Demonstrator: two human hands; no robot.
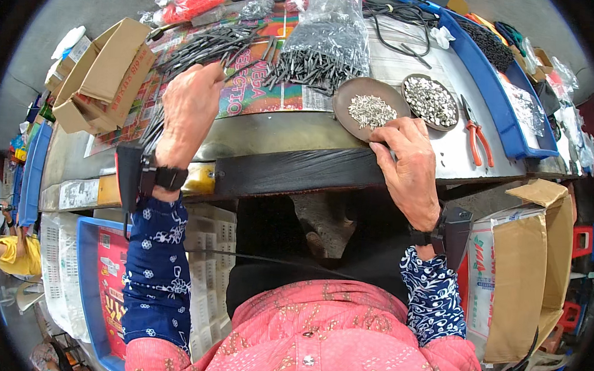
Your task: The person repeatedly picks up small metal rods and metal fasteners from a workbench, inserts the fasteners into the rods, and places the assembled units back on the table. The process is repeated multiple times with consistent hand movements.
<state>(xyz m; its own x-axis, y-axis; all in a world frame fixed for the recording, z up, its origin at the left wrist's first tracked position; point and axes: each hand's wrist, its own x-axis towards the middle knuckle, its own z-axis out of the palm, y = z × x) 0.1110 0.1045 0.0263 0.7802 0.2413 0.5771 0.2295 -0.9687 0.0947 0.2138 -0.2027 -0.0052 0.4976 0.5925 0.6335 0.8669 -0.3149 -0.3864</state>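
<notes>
My left hand is closed at the edge of a heap of thin black rods on the left of the bench. Its fingers are curled away from view, so anything held in them is hidden. My right hand reaches over the near rim of a round brown dish with small silvery metal pins in it. Thumb and fingertips are drawn together there; what they pinch is too small to make out. Beside this dish stands a second one with black and white small pieces.
A clear plastic bag of short black pieces lies at the back middle. Orange-handled pliers rest right of the dishes, before a long blue tray. An open cardboard box stands far left, another low on the right.
</notes>
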